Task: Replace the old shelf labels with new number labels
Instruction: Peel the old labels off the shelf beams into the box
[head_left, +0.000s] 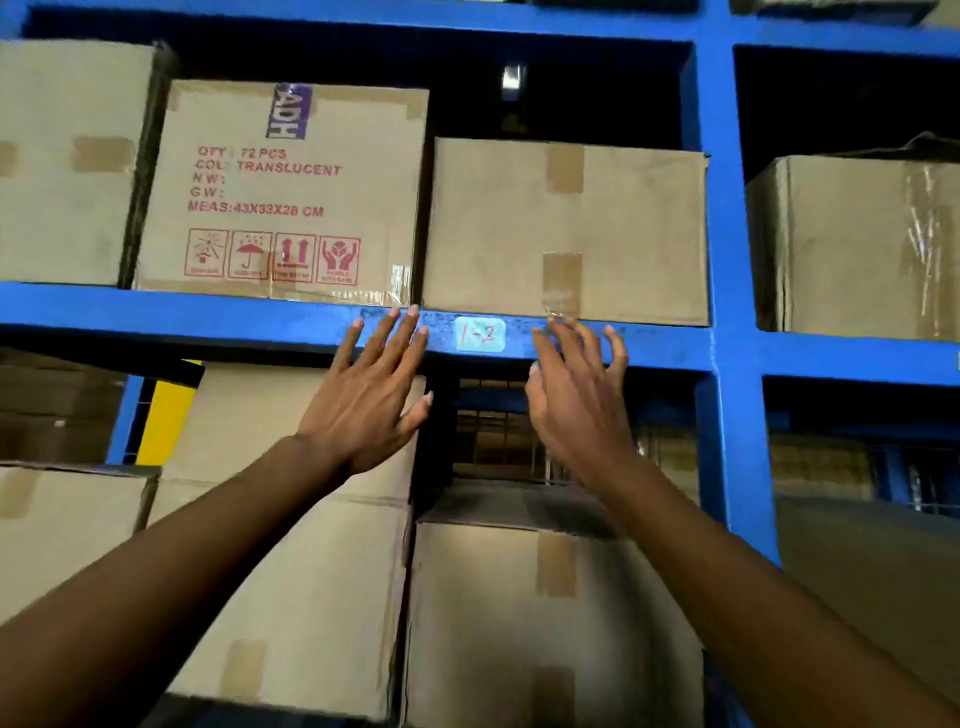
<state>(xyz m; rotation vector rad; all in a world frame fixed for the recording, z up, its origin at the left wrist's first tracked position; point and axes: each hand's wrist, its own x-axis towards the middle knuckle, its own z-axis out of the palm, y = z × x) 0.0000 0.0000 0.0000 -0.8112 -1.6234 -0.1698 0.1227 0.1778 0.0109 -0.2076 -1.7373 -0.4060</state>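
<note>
A: Label location?
B: Pale label (480, 334), red handwriting, reads roughly "1-2", stuck on the front of the blue shelf beam (208, 312), between both hands.
A: Left hand?
B: Left hand (370, 402) raised, fingers straight and spread, tips on or just at the beam left of the label. Grip wide, holding nothing.
A: Right?
B: Right hand (576, 400) just right of the label, fingers loosely bent, fingertips (558, 327) near the beam's top edge. Contact unclear. Holding nothing.
A: Surroundings?
B: Printed carton (280, 192) and plain carton (566, 228) sitting on the beam above; more cartons below.
</note>
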